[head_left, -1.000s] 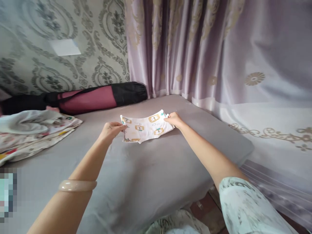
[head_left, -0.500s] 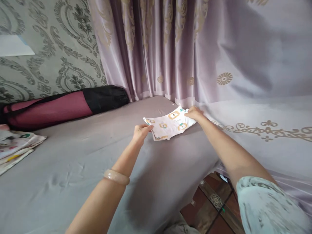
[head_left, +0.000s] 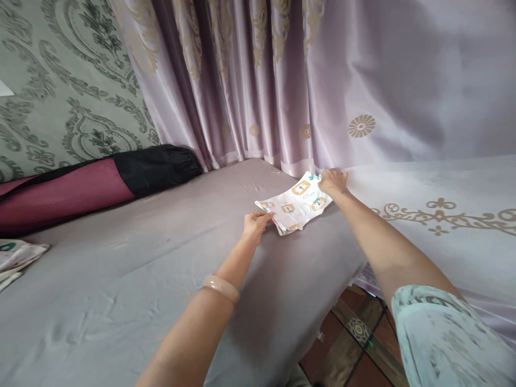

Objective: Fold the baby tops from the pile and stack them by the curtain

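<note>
A small folded cloth (head_left: 296, 207), white with orange animal faces and bits of green, lies at the far corner of the grey bed sheet (head_left: 141, 258). It looks like a child's garment, but its exact kind does not show. My left hand (head_left: 257, 223) pinches its near left edge between thumb and fingers. At the opposite end, my right hand (head_left: 334, 181) is closed on the upper right edge. The cloth stretches between both hands, its layers parting slightly at the left edge.
A long maroon and black bag (head_left: 100, 180) lies along the patterned wall at left. Some folded printed cloth (head_left: 20, 258) sits at the left edge. Lilac curtains (head_left: 258, 80) hang behind the bed. Tiled floor (head_left: 350, 328) shows below the bed's right edge.
Both hands and the cloth have shifted right in view, as the camera has turned slightly leftward things like the bag and curtain slid left. Both hands keep their grip.
</note>
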{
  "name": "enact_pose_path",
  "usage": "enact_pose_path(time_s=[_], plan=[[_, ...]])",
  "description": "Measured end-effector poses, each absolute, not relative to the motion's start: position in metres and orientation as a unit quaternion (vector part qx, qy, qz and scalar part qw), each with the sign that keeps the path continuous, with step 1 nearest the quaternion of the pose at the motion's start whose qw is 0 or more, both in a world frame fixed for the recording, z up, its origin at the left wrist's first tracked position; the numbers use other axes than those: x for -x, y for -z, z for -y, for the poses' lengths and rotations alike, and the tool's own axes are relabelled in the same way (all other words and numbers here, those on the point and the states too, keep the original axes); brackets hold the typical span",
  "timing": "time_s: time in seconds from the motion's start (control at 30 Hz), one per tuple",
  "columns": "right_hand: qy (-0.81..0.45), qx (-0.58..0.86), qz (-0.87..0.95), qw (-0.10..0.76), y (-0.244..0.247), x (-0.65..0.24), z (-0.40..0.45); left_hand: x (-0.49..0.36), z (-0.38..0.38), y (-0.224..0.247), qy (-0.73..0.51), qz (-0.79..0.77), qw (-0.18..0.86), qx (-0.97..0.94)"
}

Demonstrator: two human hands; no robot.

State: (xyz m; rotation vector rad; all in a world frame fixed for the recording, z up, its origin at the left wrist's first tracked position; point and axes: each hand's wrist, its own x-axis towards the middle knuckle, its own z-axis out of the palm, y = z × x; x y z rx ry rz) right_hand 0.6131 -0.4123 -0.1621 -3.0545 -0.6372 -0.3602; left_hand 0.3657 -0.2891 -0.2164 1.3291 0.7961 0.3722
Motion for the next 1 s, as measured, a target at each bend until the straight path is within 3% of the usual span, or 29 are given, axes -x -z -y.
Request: enact_pose_path(time_s=[0.43, 0.83, 1.0], plan=[[0.146, 0.963, 0.225, 0.002, 0.198, -0.615, 0.419, -0.374, 0.287, 0.25, -0.151, -0.353, 0.611, -0.692], [0.194, 0.951, 0.241, 0.0, 0.215, -0.601, 0.428, -0.373, 0.291, 0.251, -0.146, -0.363, 0.609, -0.69], [0.147, 0.945, 0.29, 0.021, 0.211, -0.596, 0.416, -0.368, 0.293, 0.252, -0.166, -0.311, 0.604, -0.715]])
